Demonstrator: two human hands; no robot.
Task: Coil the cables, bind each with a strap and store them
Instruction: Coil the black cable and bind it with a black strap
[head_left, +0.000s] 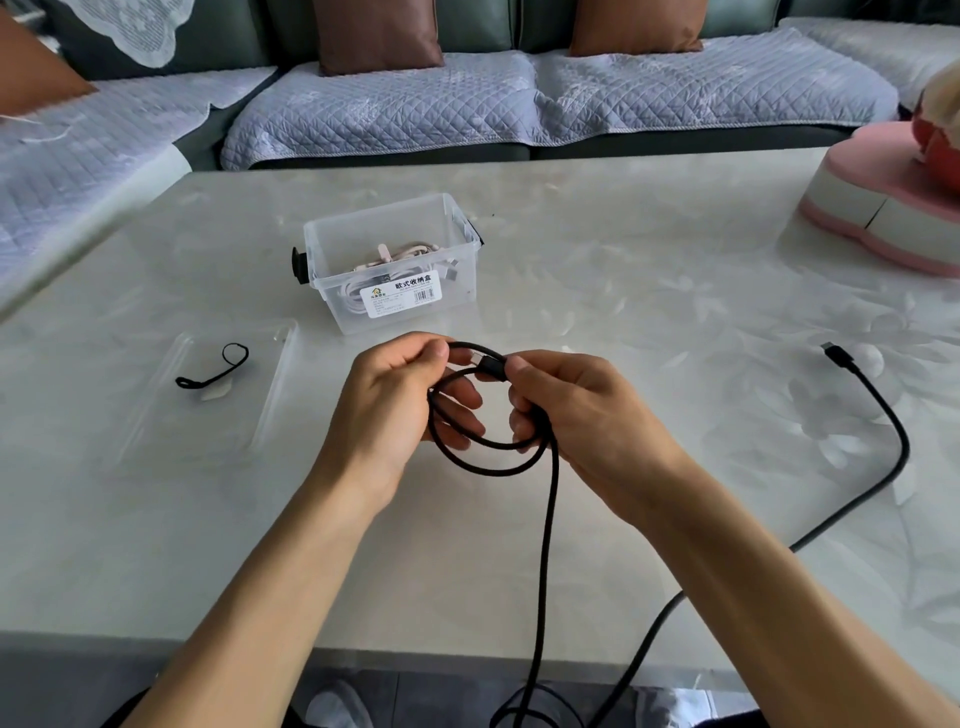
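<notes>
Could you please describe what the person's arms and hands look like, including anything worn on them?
Both forearms are bare up to the bottom edge of the picture: no sleeves show. The left hand and right hand wear no gloves, and I see no rings, watch or bracelet on either. The nails that show are short and unpainted. No marks or tattoos are visible.

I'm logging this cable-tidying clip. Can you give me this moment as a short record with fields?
left hand: pinches the coil
right hand: grips the black cable near its plug
coil: about two loops, held above the table
free end: lies on the table at right
strap: on the clear lid, untouched
box: open, pale cables inside
</notes>
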